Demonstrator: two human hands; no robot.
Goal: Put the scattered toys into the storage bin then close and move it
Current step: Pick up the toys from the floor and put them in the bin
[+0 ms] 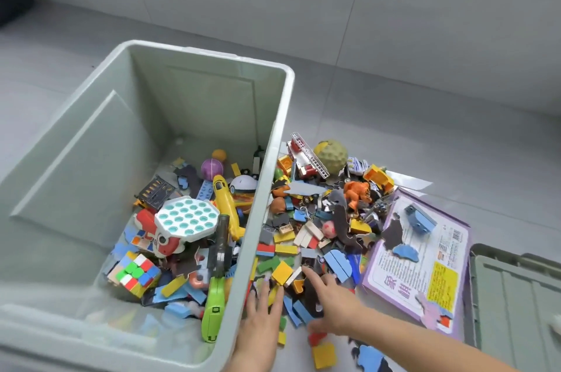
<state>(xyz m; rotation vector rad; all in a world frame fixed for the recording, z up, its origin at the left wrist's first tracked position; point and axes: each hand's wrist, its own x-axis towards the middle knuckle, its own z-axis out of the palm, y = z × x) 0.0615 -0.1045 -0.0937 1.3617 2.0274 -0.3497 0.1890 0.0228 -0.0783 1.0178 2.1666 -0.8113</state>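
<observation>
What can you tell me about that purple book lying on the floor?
The purple book lies flat on the grey floor, right of the toy pile, beside the green lid. It looks like thin card, printed with small text, a yellow panel and a barcode. A blue block and puzzle pieces rest on it. Neither hand touches it.

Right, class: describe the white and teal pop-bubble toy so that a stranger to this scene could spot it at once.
Start at the big pale green plastic storage bin on the grey floor and look inside, near its middle. There a flat white octagonal pop-bubble toy lies on top of the heap, above the multicoloured puzzle cube. Its rows of round teal dimples set it apart.
</observation>
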